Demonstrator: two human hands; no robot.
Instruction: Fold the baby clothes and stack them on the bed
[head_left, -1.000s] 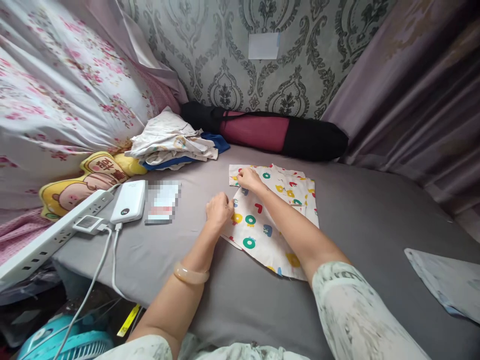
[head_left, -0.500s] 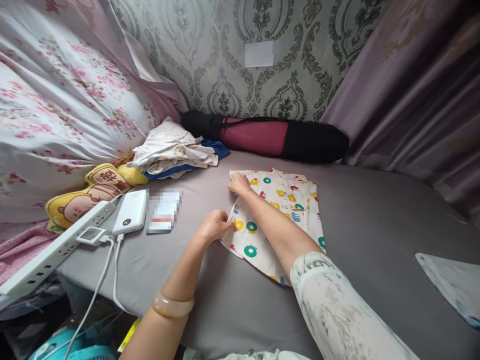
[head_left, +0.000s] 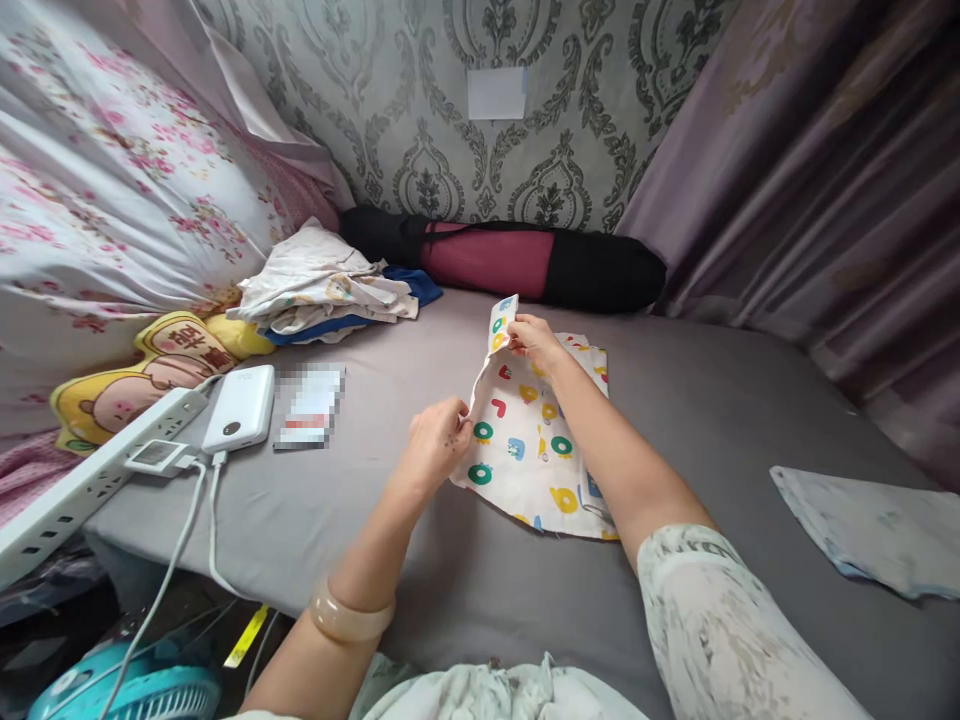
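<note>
The left hand has its fingers closed on the side edge of a white printed shirt; the right hand pinches it farther up, a raised flap just left of those fingers. The rest lies on the gray sheet, right of the left fingers.
</note>
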